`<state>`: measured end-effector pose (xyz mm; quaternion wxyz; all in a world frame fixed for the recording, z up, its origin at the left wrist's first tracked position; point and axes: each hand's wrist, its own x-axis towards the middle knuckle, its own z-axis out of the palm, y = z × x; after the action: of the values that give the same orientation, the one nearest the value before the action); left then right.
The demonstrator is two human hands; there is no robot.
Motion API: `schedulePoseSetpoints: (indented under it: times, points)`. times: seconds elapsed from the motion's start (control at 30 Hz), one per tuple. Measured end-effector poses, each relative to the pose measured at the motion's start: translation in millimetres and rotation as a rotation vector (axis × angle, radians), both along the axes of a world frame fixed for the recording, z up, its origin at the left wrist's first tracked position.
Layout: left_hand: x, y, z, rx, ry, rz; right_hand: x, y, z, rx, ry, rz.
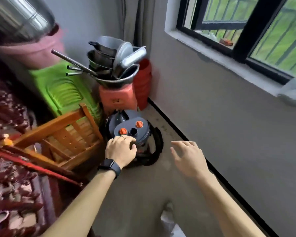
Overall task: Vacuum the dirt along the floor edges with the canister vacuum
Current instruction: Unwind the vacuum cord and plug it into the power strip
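Clearly setup, not yet cleaning — the vacuum sits in the corner beside the wooden chair. Left hand curls over its top; right hand hovers spread nearby. Next — pull it clear.

The canister vacuum stands on the floor near the corner, its hose curled around its right side. Behind it is a plastic stool bearing a basin of stacked pans. A wooden chair lies to its left. The left hand rests on the vacuum's near edge; the right hand hovers apart, to the right. The window is in the right wall.
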<state>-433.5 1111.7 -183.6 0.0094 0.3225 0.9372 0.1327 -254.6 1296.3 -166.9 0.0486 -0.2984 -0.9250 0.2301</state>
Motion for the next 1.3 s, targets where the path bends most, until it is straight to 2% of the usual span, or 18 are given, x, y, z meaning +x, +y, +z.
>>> schedulePoseSetpoints:
  times: [0.2,0.43,0.63,0.8,0.9,1.07,1.3]
  points:
    - [-61,31,-28,-0.037,-0.118,0.224,-96,77,-19,-0.067,-0.123,0.133]
    - [-129,53,-63,-0.048,-0.232,0.363,-192,114,-54,-0.125,-0.253,0.268]
    - [-205,64,-112,0.006,-0.421,0.427,-274,118,-99,-0.182,-0.349,0.282]
    - [-281,76,-155,0.139,-0.612,0.577,-329,111,-146,-0.231,-0.454,0.267]
    - [-329,81,-185,0.233,-0.68,0.741,-367,104,-179,-0.244,-0.436,0.291]
    - [-393,69,-259,0.195,-0.824,0.933,-428,100,-246,-0.164,-0.429,0.302]
    - [-422,55,-347,0.182,-1.03,0.973,-474,85,-325,-0.095,-0.471,0.285]
